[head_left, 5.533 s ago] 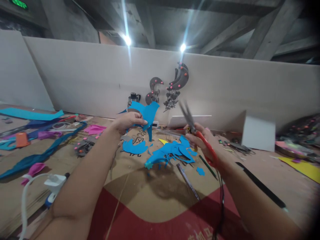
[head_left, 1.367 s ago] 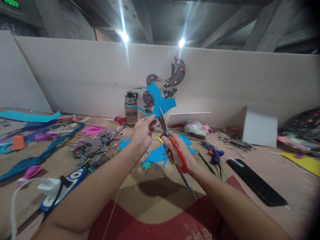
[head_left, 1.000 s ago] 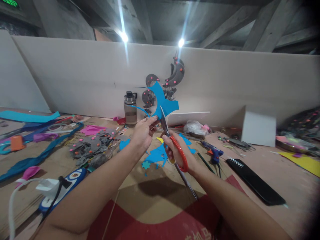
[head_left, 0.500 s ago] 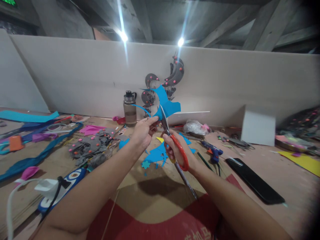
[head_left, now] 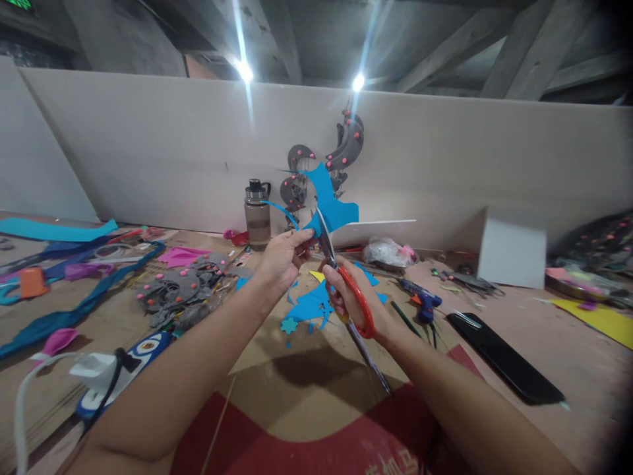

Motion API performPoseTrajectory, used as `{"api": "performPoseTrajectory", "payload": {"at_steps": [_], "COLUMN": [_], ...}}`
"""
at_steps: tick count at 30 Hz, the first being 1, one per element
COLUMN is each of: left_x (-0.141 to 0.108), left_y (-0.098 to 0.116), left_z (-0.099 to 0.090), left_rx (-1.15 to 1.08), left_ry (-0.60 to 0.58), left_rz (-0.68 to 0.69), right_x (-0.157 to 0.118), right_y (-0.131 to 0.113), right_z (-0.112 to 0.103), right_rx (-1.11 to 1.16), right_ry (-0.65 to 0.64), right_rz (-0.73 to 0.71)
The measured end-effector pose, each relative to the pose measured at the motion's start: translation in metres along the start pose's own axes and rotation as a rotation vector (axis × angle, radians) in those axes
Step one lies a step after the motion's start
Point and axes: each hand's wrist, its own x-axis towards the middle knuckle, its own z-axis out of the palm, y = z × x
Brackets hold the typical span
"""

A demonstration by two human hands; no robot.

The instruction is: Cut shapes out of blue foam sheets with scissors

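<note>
In the head view, the left hand point(head_left: 287, 260) pinches the blue sheet point(head_left: 340, 212) above the cardboard point(head_left: 257, 369), the right hand's point(head_left: 355, 290) fingers curl around the scissors point(head_left: 326, 245), and blades so near the left thumb could nick it should the sheet slip.

There is room above the red cardboard point(head_left: 297, 455); a glue gun point(head_left: 421, 302) obstructs beyond it.

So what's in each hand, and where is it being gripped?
The left hand pinches a blue cut sheet near its lower end; the right hand holds scissors by the red handles.
</note>
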Motion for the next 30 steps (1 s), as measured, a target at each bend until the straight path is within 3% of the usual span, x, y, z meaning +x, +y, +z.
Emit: {"api": "performPoseTrajectory", "payload": {"at_steps": [30], "left_x": [0.009], "left_y": [0.025], "left_z": [-0.016], "left_rx": [0.176], "left_ry": [-0.113], "left_rz": [-0.069], "right_x": [0.001], "right_y": [-0.001], "right_z": [-0.007], "right_rx": [-0.062], "right_ry": [-0.057], "right_rz": [0.004]}}
